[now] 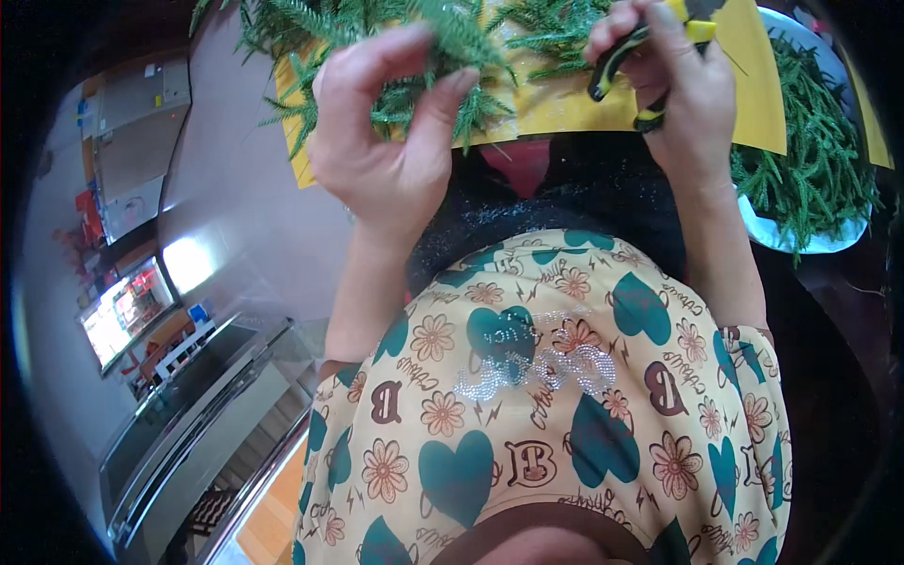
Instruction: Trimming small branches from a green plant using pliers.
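My left hand [386,132] is curled, with thumb and forefinger around a green artificial pine sprig [457,42] that is a little blurred. Its stem within the fingers is mostly hidden. In my right hand [692,99] is a pair of pliers with black and yellow handles [617,66]. The pliers' jaws sit near the top edge and do not show clearly. More green pine sprigs [556,42] lie under and between both hands on a yellow board [584,113].
At the right stands a white basin [843,235] heaped with green pine sprigs [800,160]. Dark cloth [574,188] covers my lap, sprinkled with small bits. Cardboard boxes [137,151] and a glass-topped cabinet [217,414] are off to the left.
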Available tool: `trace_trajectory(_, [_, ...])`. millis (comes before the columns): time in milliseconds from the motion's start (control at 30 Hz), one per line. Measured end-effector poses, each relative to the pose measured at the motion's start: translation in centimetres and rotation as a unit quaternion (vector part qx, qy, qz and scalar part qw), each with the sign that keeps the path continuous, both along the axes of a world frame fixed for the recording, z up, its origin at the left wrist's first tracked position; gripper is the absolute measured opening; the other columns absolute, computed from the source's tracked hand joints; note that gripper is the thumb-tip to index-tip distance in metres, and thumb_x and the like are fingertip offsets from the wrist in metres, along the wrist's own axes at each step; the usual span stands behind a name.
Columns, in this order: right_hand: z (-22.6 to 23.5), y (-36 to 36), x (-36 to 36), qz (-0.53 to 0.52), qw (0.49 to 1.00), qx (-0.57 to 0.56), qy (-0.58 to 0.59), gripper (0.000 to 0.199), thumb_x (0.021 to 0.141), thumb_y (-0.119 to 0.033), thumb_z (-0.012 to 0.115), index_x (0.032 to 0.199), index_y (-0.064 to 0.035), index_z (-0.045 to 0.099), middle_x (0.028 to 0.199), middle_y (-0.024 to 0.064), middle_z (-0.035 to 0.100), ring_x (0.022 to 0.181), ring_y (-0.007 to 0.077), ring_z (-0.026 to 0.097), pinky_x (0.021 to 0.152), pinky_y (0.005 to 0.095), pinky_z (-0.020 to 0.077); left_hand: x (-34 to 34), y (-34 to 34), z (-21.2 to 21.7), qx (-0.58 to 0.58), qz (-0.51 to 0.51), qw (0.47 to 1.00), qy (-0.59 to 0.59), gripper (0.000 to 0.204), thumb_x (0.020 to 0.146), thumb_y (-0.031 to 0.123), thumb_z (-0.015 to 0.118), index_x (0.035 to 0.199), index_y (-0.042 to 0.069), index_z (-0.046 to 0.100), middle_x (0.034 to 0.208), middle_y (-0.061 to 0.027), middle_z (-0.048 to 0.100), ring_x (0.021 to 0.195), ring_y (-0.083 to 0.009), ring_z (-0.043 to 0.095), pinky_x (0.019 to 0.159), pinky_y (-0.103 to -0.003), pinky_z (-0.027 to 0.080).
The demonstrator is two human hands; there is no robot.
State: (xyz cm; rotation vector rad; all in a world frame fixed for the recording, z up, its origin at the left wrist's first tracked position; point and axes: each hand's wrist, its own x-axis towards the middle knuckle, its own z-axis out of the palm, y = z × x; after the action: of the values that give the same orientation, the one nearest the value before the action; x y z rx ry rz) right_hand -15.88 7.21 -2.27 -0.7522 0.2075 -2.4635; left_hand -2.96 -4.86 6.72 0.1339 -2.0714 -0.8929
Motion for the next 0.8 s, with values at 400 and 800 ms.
trace_trajectory(400, [3.4,4.4,-1.9,0.045,0.957,0.199,-0.206,0.031,0.095,-0.03,0.05,0.108,-0.0027,0.054,0.092,0.0075,0.061,0.071,0.0162,0.058,0.059,0.0291,0.0518,-6.4,-0.2,-0.4,-0.361,-0.048,0.917,-0.159,0.012,0.071,0.009,0.067,0.083,0.008,0.062,0.09,-0.0056,0.061,0.089,-0.0264,0.056,0.083,-0.041,0.041])
trace_trajectory(800, [5.8,3.5,-0.2,0.019,0.963,0.167,-0.211,0.041,0.097,-0.026,0.046,0.13,-0.0016,0.043,0.116,0.0165,0.054,0.078,0.0195,0.058,0.051,0.0256,0.0532,-2.4,-5.4,0.7,-0.296,-0.02,0.955,0.011,0.022,0.074,-0.002,0.072,0.094,0.004,0.067,0.092,-0.0069,0.066,0.087,-0.0169,0.061,0.074,-0.027,0.048])
